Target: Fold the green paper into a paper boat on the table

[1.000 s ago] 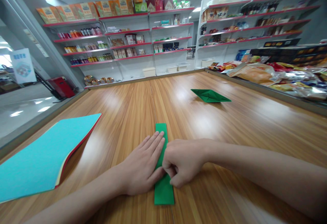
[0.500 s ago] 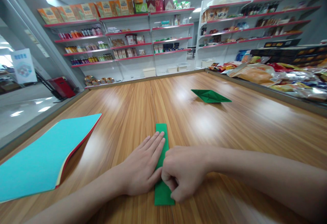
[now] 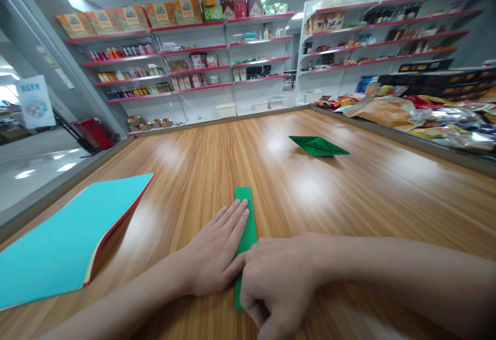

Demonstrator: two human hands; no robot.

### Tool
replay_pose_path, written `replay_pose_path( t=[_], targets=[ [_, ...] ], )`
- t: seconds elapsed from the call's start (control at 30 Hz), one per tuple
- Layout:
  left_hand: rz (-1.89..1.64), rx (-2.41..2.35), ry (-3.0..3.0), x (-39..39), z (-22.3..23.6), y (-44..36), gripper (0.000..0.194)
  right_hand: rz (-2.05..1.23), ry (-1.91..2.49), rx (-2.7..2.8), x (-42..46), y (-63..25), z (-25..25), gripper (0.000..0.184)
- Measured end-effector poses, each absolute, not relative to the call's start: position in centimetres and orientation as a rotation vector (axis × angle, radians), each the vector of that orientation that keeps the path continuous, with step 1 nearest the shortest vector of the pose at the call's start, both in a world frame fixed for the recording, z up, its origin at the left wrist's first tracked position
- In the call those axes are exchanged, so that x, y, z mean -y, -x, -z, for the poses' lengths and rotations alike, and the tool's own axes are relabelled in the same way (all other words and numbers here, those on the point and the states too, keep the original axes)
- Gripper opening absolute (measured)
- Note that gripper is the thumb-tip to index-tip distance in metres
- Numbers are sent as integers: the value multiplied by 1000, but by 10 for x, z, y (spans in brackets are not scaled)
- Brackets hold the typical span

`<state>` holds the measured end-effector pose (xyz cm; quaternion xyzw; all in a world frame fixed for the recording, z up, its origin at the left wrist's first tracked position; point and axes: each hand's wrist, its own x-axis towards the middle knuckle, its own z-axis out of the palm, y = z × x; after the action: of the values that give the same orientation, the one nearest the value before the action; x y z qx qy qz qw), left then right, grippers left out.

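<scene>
A long, narrow strip of folded green paper lies on the wooden table, its length pointing away from me. My left hand rests flat on the strip from the left, fingers stretched out and the thumb toward the right hand. Curled into a fist, my right hand presses down over the strip's right edge near its lower end and covers part of it. I make out nothing inside that fist. Farther off to the right sits a folded green paper piece with pointed ends.
A stack of coloured paper, light blue on top, lies at the left of the table. Beyond the right edge are packaged snacks in a heap. Stocked shelves stand behind, and a red hand cart is on the floor at left.
My right fist has slid toward me along the strip's right edge and now hides more of its lower end. My left hand has stayed in place.
</scene>
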<state>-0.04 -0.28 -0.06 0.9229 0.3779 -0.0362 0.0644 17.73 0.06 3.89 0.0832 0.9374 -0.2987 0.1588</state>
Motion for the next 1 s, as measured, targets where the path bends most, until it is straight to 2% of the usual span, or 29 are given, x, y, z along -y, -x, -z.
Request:
replay_pose_path(
  t=[0.5, 0.7, 1.0],
  targets=[
    [106, -1161, -2777, 6, -1, 1, 69, 1164, -372, -2567, -32, -190, -24, 22],
    [65, -1108, -2786, 7, -5, 2, 71, 1094, -456, -2560, -31, -191, -24, 15],
    [123, -1038, -2787, 13, -13, 1, 73, 1348, -837, -2491, -48, -202, -24, 10]
  ],
)
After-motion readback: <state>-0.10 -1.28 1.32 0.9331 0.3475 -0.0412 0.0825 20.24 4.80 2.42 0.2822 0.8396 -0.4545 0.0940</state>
